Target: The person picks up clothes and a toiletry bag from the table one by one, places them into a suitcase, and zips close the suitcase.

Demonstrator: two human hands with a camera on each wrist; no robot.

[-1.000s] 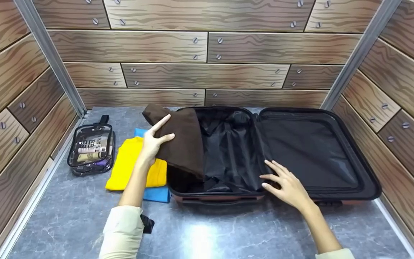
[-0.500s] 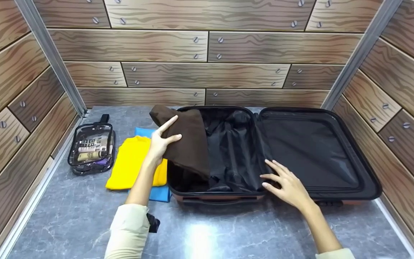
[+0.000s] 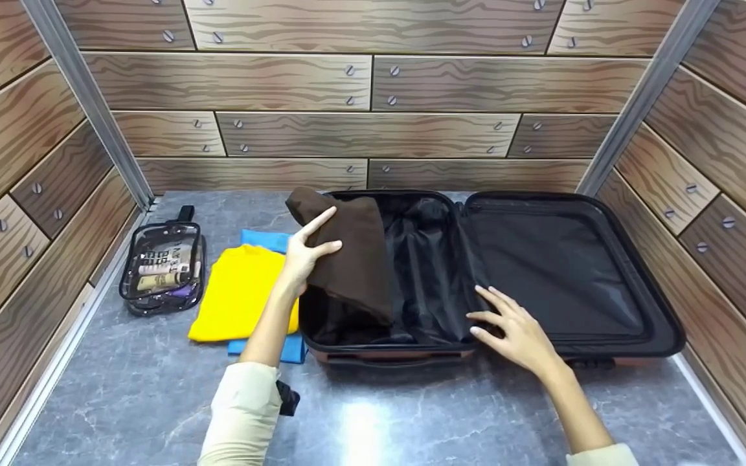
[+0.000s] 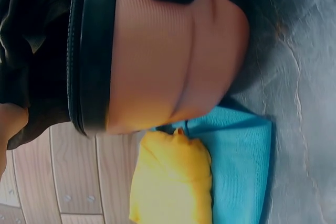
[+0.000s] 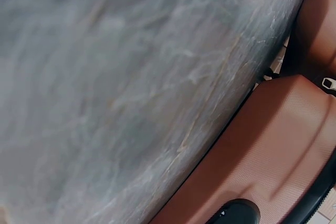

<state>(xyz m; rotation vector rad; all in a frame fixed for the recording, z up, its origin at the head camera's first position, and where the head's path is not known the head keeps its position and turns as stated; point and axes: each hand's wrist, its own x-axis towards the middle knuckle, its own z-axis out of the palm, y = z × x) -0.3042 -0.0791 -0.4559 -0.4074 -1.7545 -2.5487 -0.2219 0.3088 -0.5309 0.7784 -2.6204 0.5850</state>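
Note:
An open suitcase (image 3: pixel 606 353) with a pinkish-brown shell (image 4: pixel 173 61) (image 5: pixel 273 156) and black lining lies on the grey marble table. My left hand (image 3: pixel 305 255) grips a folded brown garment (image 3: pixel 353 255) over the suitcase's left half, thumb on top. My right hand (image 3: pixel 515 330) rests on the front rim by the middle hinge with its fingers spread and straight. A folded yellow garment (image 3: pixel 240 294) (image 4: pixel 170 182) lies on a folded blue one (image 3: pixel 279 349) (image 4: pixel 239 171) just left of the suitcase.
A clear toiletry pouch (image 3: pixel 162 265) with tubes inside stands at the left, near the wall. Wood-patterned panels (image 3: pixel 373 97) close in the table on three sides. Bare marble table (image 3: pixel 360 421) lies in front of the suitcase.
My left hand has carried the brown garment to the right, from over the yellow pile's edge to further over the suitcase's left half. The right hand has stayed put.

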